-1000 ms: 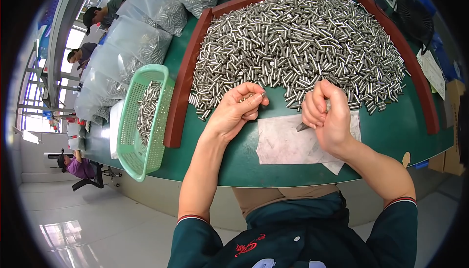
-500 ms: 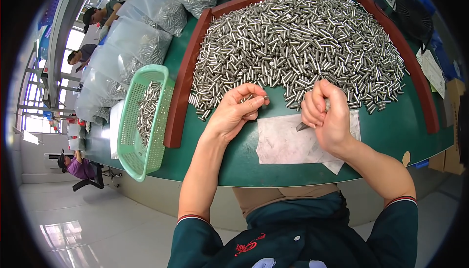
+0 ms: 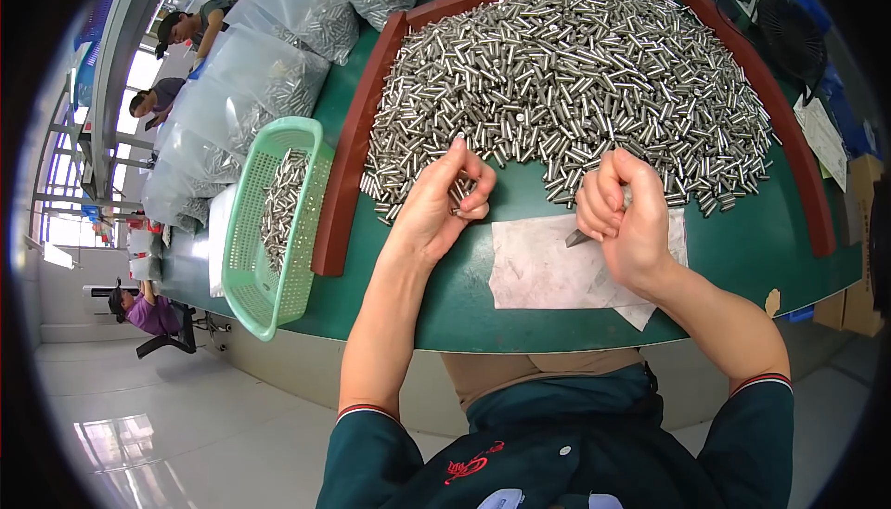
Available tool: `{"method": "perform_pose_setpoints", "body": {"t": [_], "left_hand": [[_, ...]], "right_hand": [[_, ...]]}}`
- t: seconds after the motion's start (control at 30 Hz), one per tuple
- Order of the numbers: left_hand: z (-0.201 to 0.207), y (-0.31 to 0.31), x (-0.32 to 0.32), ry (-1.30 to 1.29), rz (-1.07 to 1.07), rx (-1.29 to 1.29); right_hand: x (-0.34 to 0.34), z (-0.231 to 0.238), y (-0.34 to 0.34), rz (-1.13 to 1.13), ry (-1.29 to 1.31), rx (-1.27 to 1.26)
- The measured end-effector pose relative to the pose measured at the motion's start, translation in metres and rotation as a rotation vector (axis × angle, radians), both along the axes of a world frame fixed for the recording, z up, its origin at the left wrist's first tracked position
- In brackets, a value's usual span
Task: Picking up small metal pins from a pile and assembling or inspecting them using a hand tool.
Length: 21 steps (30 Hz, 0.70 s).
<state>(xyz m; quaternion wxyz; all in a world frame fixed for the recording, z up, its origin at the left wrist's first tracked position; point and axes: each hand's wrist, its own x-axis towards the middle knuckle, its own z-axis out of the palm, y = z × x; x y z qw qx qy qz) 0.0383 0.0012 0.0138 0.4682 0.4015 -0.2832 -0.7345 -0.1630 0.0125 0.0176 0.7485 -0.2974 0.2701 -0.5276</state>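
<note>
**Left hand (image 3: 434, 210) on pins, right hand (image 3: 626, 217) on a grey tool (image 3: 577, 237)**

Left: fingers curled around a few metal pins (image 3: 459, 192), thumb up, at the near edge of the pin pile (image 3: 575, 82). Exact count hidden. Right: clenched, only the tool's flat end showing – the rest is inside the fist, over a smudged white sheet (image 3: 543, 272) on the green bench (image 3: 455, 319). Pile sits inside red-brown rails (image 3: 343, 193). Green basket (image 3: 295, 291) with more pins stands just outside the left rail – bags (image 3: 325, 26) of pins beyond.
</note>
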Motion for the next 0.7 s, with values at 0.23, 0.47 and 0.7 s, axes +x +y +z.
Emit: {"method": "perform_pose_setpoints", "body": {"t": [0.23,0.47,0.7], "left_hand": [[-0.016,-0.008,-0.005,-1.265,0.184,-0.692],[-0.013,-0.005,-0.026,-1.779,0.115,-0.694],[-0.004,-0.002,-0.006,-1.229,0.022,-0.573]], "right_hand": [[0.003,0.000,0.000,0.010,-0.002,0.004],[0.002,0.000,0.000,-0.012,0.000,0.016],[0.001,0.001,0.000,-0.008,0.000,0.006]]}}
